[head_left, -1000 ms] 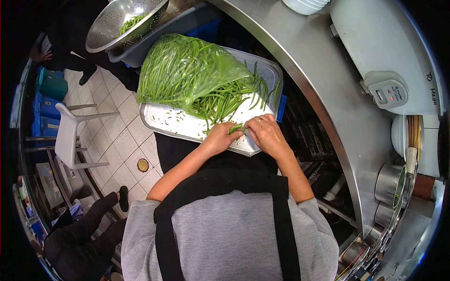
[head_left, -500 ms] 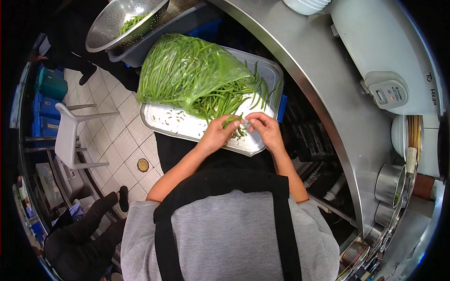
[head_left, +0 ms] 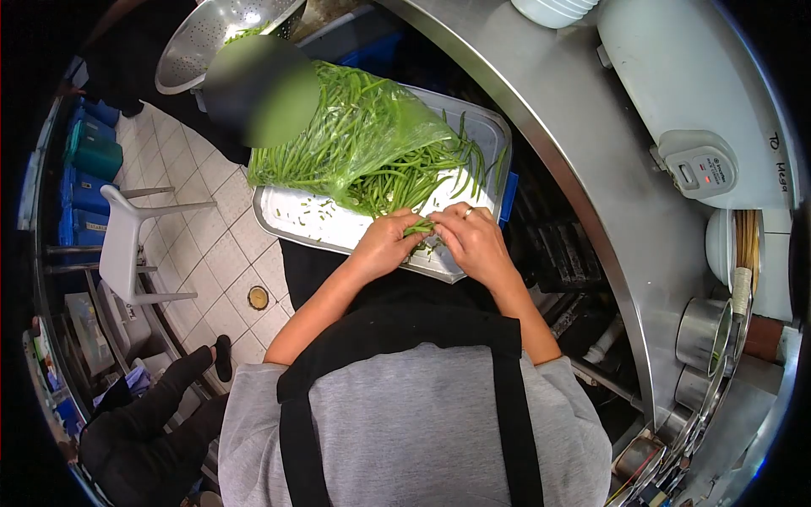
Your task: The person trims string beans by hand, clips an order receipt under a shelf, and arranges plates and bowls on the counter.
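Close to my body, my left hand (head_left: 384, 247) is closed around a small bunch of green beans (head_left: 418, 227). My right hand (head_left: 473, 243), with a ring on one finger, pinches the right end of that bunch. Both hands are over the near edge of a metal tray (head_left: 274, 221). A clear plastic bag (head_left: 363, 127) full of green beans lies on the tray, its mouth toward the right. Loose beans (head_left: 397, 186) spill from it, and short cut-off bits (head_left: 314, 208) lie scattered on the tray's left part.
A steel colander (head_left: 182, 63) holding some beans stands at the upper left, partly behind a blurred patch. A curved steel counter (head_left: 583, 127) with a rice cooker (head_left: 705, 165) runs along the right. On the left are a white chair (head_left: 122, 245) and a person's dark-clothed legs (head_left: 169, 389).
My right hand has moved in left against the bunch, closing the gap between my hands. A blurred patch now covers the bag's upper left.
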A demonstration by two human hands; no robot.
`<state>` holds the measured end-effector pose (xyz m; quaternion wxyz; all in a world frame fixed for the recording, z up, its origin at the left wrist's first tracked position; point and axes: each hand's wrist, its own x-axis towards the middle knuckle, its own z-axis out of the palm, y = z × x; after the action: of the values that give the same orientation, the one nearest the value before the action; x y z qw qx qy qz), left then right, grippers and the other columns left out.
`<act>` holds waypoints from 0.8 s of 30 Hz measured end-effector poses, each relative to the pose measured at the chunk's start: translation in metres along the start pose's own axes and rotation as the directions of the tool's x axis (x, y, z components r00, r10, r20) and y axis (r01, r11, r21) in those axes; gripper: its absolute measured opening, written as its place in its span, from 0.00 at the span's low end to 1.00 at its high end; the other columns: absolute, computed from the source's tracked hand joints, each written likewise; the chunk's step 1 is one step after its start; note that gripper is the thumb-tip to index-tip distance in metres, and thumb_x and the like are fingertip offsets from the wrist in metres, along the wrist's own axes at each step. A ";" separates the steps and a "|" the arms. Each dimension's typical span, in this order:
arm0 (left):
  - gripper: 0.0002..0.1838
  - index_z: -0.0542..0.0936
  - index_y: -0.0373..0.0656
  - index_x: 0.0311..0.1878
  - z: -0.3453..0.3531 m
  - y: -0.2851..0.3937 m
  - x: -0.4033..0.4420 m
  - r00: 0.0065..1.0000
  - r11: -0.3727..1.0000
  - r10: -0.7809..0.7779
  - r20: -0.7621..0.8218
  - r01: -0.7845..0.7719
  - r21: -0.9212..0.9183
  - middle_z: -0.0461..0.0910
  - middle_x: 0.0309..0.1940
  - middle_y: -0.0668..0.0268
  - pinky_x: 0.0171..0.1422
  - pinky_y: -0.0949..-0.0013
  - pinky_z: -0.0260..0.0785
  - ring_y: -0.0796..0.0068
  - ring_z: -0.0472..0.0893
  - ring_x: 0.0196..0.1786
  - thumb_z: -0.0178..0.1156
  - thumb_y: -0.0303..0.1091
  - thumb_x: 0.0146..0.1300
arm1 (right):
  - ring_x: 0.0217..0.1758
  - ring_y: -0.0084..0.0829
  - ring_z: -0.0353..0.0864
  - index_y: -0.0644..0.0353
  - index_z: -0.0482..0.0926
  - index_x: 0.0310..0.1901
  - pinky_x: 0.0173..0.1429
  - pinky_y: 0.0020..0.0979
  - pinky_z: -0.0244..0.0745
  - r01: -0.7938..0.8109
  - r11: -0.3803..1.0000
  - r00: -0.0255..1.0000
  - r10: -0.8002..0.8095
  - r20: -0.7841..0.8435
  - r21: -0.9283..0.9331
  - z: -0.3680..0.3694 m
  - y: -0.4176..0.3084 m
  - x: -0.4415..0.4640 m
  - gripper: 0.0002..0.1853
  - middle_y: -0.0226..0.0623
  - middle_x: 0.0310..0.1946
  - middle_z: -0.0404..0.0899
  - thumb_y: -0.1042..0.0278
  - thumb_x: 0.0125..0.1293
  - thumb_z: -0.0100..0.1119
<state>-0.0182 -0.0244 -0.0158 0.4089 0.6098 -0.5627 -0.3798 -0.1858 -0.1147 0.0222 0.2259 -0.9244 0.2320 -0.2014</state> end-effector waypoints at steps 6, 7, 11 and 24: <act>0.09 0.80 0.38 0.43 -0.002 -0.003 -0.005 0.999 0.983 0.033 -0.001 -0.032 0.178 0.73 0.29 0.56 0.41 0.64 0.66 0.56 0.74 0.36 0.60 0.27 0.58 | 0.35 0.37 0.78 0.57 0.79 0.36 0.43 0.36 0.66 0.124 0.973 0.986 -0.099 0.132 -0.193 0.002 0.001 0.002 0.05 0.36 0.31 0.78 0.72 0.58 0.58; 0.09 0.80 0.38 0.42 -0.001 -0.003 -0.005 0.999 0.986 0.034 -0.016 -0.031 0.162 0.73 0.29 0.57 0.41 0.64 0.66 0.57 0.74 0.35 0.60 0.27 0.58 | 0.34 0.34 0.78 0.58 0.79 0.36 0.42 0.34 0.67 0.089 0.988 0.994 -0.081 0.073 -0.126 0.007 0.003 0.001 0.05 0.35 0.30 0.78 0.72 0.59 0.57; 0.08 0.80 0.38 0.42 0.003 0.004 -0.005 0.995 0.998 0.066 -0.078 -0.066 -0.003 0.73 0.28 0.59 0.40 0.66 0.66 0.62 0.74 0.34 0.60 0.28 0.60 | 0.27 0.23 0.74 0.62 0.78 0.36 0.35 0.26 0.68 -0.327 0.772 0.930 0.367 0.038 0.545 0.041 0.026 -0.011 0.04 0.30 0.27 0.76 0.73 0.62 0.55; 0.13 0.79 0.39 0.47 -0.004 0.000 -0.002 0.959 0.739 -0.253 -0.128 0.106 -0.665 0.70 0.20 0.77 0.21 0.82 0.54 0.90 0.62 0.18 0.55 0.39 0.68 | 0.31 0.30 0.75 0.59 0.81 0.45 0.39 0.29 0.70 -0.377 0.774 0.925 0.338 0.172 0.509 0.028 0.017 -0.021 0.11 0.37 0.31 0.76 0.71 0.60 0.59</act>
<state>-0.0142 -0.0219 -0.0143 0.6137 0.5173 -0.2868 -0.5230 -0.1950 -0.1085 -0.0152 0.5156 -0.7701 0.3303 -0.1785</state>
